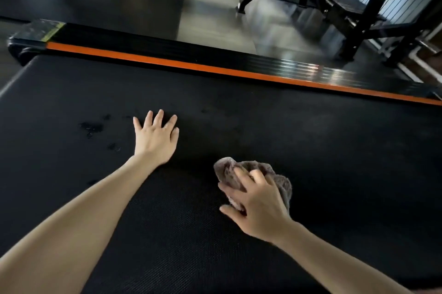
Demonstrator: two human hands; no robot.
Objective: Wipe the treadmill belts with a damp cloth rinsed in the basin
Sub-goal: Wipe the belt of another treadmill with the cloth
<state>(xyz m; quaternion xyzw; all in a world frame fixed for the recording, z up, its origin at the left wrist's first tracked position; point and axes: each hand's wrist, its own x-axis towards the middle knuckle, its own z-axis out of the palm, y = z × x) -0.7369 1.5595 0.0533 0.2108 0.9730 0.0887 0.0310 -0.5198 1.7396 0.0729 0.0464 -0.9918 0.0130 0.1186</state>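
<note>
Left arm is reaching forward across the treadmill belt (311, 150). The left hand (156, 137) is lying palm down on the belt, with the fingers straight and slightly apart and nothing held.

Right arm is coming in from the lower right, bent at the wrist. The right hand (259, 207) is pressing a bunched grey-brown cloth (228, 170) onto the belt. Its fingers are curling over the top of the cloth and clamping it, while the thumb is sticking out to the left, low near the belt. The cloth is sitting on the near-middle part of the belt, to the right of the left hand and nearer the camera, apart from it.

Edges: the belt's far side is running along a black side rail (275, 64) with an orange stripe (191, 64). The rail's end cap (35, 31) is showing at the upper left. Bare belt is lying open between both hands and the rail, and to the right of the cloth.

Count: two hands, one cloth, one belt, one rail. A few small wet patches (93, 127) are showing left of the left hand. Beyond the rail a glossy floor (215, 18) is carrying one black gym bench frame (334, 1).
</note>
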